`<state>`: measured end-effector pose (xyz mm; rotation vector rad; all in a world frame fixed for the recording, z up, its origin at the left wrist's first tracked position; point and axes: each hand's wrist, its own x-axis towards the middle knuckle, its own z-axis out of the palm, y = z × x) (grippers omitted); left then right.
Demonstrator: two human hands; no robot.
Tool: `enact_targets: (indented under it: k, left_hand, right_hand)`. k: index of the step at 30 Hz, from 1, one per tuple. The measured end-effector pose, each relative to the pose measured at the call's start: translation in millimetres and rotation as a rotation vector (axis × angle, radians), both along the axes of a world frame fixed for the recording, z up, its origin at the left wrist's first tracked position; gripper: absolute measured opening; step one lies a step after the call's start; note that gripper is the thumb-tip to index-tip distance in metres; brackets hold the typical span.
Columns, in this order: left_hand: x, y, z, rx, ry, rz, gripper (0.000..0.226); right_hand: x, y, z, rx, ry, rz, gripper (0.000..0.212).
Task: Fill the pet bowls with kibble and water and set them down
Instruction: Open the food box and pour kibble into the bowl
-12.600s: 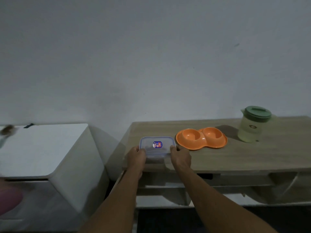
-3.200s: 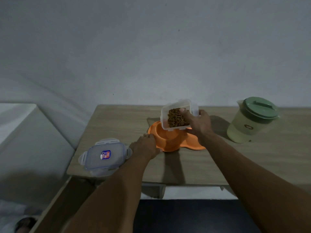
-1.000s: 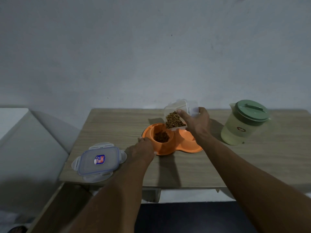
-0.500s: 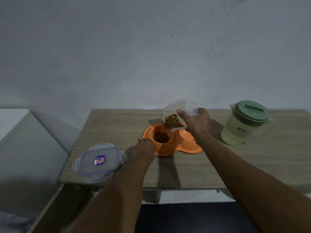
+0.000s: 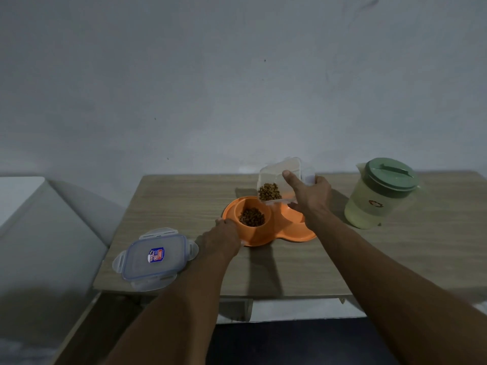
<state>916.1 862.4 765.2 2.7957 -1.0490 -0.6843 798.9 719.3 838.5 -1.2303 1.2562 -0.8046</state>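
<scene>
pet bowl [image 5: 277,229], one well partly hidden

The right hand [image 5: 312,200] hides part of the orange bowl [image 5: 263,237].

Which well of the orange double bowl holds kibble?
The left well, beside the left hand, holds brown kibble; the right well, by the right hand, looks empty.

Wooden table [image 5: 171,201] against a grey wall [image 5: 210,75] — white cabinet [image 5: 15,196] (left).
</scene>
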Motion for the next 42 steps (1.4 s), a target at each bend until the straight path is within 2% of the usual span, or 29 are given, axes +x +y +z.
enact_targets:
  k: [3, 5, 7, 8, 10, 12, 14, 15, 17, 19, 21, 24, 26, 28, 31, 35, 37, 40, 42]
  left_hand:
    - [2, 2, 6, -0.082, 0.055, 0.026, 0.055]
    - [2, 1, 16, -0.184, 0.039, 0.098, 0.042]
    - [-2, 0, 34, -0.297, 0.011, 0.177, 0.035]
    - [-4, -2, 43, -0.373, 0.036, 0.224, 0.037]
    - [-2, -9, 56, -0.565, 0.222, 0.345, 0.041]
    - [1, -16, 65, -0.775, 0.609, 0.494, 0.051]
    - [4, -17, 70, -0.799, 0.935, 0.611, 0.067]
    - [7, -14, 73, -0.808, 1.033, 0.642, 0.066]
    - [16, -9, 76, -0.876, 1.136, 0.676, 0.041]
    - [28, -3, 72, -0.94, 1.149, 0.719, 0.035]
    - [41, 4, 67, -0.982, 1.128, 0.757, 0.045]
    - [61, 19, 61, -1.06, 1.072, 0.839, 0.049]
    - [76, 29, 59, -1.096, 1.03, 0.867, 0.038]
    - [91, 40, 57, -1.101, 0.999, 0.867, 0.029]
    - [112, 59, 53, -1.06, 0.994, 0.849, 0.032]
    - [139, 77, 41, -0.98, 0.901, 0.839, 0.031]
    - [153, 83, 30, -0.947, 0.837, 0.831, 0.032]
    - [171, 91, 11, -0.891, 0.808, 0.817, 0.033]
    - [185, 95, -5, -0.816, 0.708, 0.754, 0.035]
  right_hand:
    - [-7, 1, 3, 0.218, -0.153, -0.051, 0.082]
    - [-13, 2, 4, 0.363, -0.24, -0.068, 0.067]
    - [-17, 5, 6, 0.483, -0.299, -0.013, 0.049]
    - [-17, 8, 7, 0.529, -0.311, 0.031, 0.047]
    - [-17, 12, 6, 0.583, -0.3, 0.104, 0.049]
    - [-12, 16, 2, 0.612, -0.271, 0.138, 0.054]
    - [-3, 19, -1, 0.628, -0.241, 0.164, 0.061]
    - [2, 21, -2, 0.618, -0.213, 0.177, 0.064]
    - [12, 24, -2, 0.552, -0.107, 0.199, 0.071]
    - [23, 25, -2, 0.449, 0.015, 0.218, 0.07]
    - [35, 29, -1, 0.347, 0.056, 0.217, 0.062]
    - [60, 46, 0, 0.216, 0.058, 0.239, 0.038]
    - [78, 55, -5, 0.131, 0.115, 0.31, 0.027]
    - [90, 69, -5, 0.125, 0.133, 0.358, 0.021]
    - [105, 85, -12, 0.225, 0.066, 0.433, 0.005]
    - [133, 98, -29, 0.167, 0.126, 0.465, 0.006]
    - [149, 100, -43, 0.139, 0.18, 0.453, 0.015]
    - [166, 106, -57, 0.17, 0.183, 0.472, 0.018]
    - [174, 115, -57, 0.221, 0.183, 0.497, 0.015]
